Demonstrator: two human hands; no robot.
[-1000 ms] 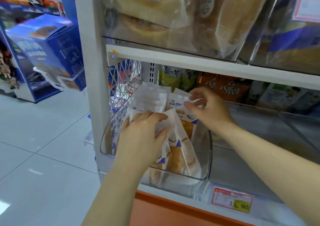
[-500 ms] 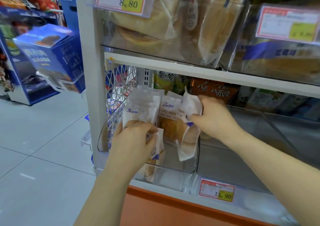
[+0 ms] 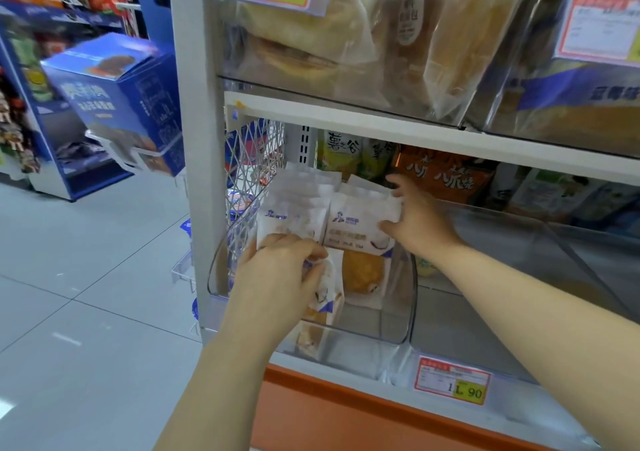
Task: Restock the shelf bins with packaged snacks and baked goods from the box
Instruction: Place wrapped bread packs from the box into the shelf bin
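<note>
A clear plastic bin [image 3: 405, 322] on the lower shelf holds two rows of white bread packets with blue logos. My left hand [image 3: 280, 277] grips the front packet [image 3: 329, 294] of the left row, fingers curled over its top edge. My right hand [image 3: 415, 222] holds the right row of packets [image 3: 356, 222] by its right side, thumb on the front face and fingers behind. A golden bun [image 3: 363, 270] shows through the lower window of that front packet. The supply box is out of view.
To the right sits another clear bin [image 3: 519, 249]. Orange and green snack bags [image 3: 446, 173] stand behind. Bread loaves fill the bins of the upper shelf [image 3: 415, 128]. Price tags [image 3: 453, 383] hang on the shelf edges. A blue display stand [image 3: 117, 104] is at left across the tiled floor.
My right hand set its lifted packet upright into the right row and now steadies that row. My left hand stayed on the front left packet. The view shifted slightly downward.
</note>
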